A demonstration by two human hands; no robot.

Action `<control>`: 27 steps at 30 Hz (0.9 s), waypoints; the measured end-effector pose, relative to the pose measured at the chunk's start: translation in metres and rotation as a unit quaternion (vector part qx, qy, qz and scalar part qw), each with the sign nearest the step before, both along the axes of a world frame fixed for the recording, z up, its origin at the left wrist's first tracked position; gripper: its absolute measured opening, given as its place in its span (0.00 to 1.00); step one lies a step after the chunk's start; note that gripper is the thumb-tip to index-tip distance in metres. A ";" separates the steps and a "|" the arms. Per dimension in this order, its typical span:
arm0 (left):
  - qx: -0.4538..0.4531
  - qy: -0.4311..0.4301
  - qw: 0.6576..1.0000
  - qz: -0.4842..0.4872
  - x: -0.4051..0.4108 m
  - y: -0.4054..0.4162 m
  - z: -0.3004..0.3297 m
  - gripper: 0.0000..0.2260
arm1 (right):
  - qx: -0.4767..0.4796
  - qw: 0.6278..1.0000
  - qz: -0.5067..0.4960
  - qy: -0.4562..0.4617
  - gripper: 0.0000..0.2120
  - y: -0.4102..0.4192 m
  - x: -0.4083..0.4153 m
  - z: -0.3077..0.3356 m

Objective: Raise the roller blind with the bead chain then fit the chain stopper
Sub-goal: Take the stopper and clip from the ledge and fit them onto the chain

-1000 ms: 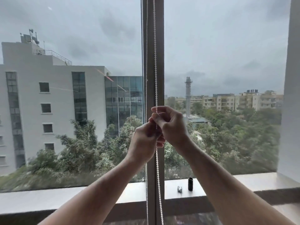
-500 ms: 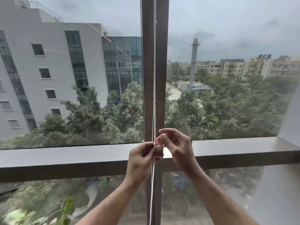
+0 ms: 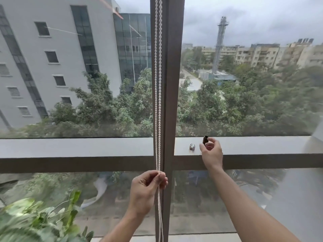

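A white bead chain [image 3: 158, 88] hangs as two strands in front of the dark vertical window post [image 3: 172, 84]. My left hand [image 3: 147, 189] pinches both strands together below the horizontal rail. My right hand [image 3: 211, 152] is up at the ledge, its fingertips closing round a small dark cylinder [image 3: 205, 139] that stands there. A small silver clip-like piece [image 3: 192, 147] lies on the ledge just left of that cylinder. The roller blind itself is out of view above the frame.
The grey window ledge [image 3: 78, 147] runs across the view over a dark rail [image 3: 70, 165]. Green plant leaves [image 3: 40, 220] fill the lower left corner. Buildings and trees lie behind the glass.
My right hand has let go of the chain and moved right and up to the dark cylinder on the ledge. My left hand keeps the chain and has dropped lower. The view tilted down.
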State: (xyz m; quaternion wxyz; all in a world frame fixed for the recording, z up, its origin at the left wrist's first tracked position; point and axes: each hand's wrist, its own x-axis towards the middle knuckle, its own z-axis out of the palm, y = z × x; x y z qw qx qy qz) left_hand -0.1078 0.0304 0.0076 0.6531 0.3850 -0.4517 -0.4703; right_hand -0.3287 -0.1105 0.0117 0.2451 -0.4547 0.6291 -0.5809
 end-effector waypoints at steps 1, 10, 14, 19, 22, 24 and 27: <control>0.002 -0.004 1.000 0.000 -0.001 0.001 -0.001 0.04 | 0.008 1.000 -0.015 0.003 0.19 -0.009 -0.004 -0.002; 0.014 -0.065 0.998 -0.001 0.002 0.011 -0.013 0.05 | 0.103 0.993 -0.029 0.057 0.29 -0.060 -0.022 -0.017; 0.028 -0.060 0.998 -0.005 0.003 0.016 -0.024 0.05 | 0.102 0.991 -0.042 0.073 0.20 -0.068 -0.023 -0.021; 0.034 -0.054 0.998 -0.002 -0.001 0.020 -0.037 0.05 | 0.083 0.993 -0.061 0.054 0.12 -0.065 -0.023 -0.024; 0.037 -0.045 0.998 0.009 -0.002 0.019 -0.041 0.04 | 0.042 0.997 -0.055 0.017 0.10 -0.050 -0.021 -0.025; 0.037 -0.042 0.998 0.016 -0.003 0.019 -0.043 0.04 | 0.015 1.000 -0.013 -0.019 0.11 -0.036 -0.019 -0.026; 0.031 -0.048 0.998 0.015 -0.006 0.020 -0.042 0.04 | -0.007 0.998 0.047 -0.030 0.12 -0.008 -0.009 -0.028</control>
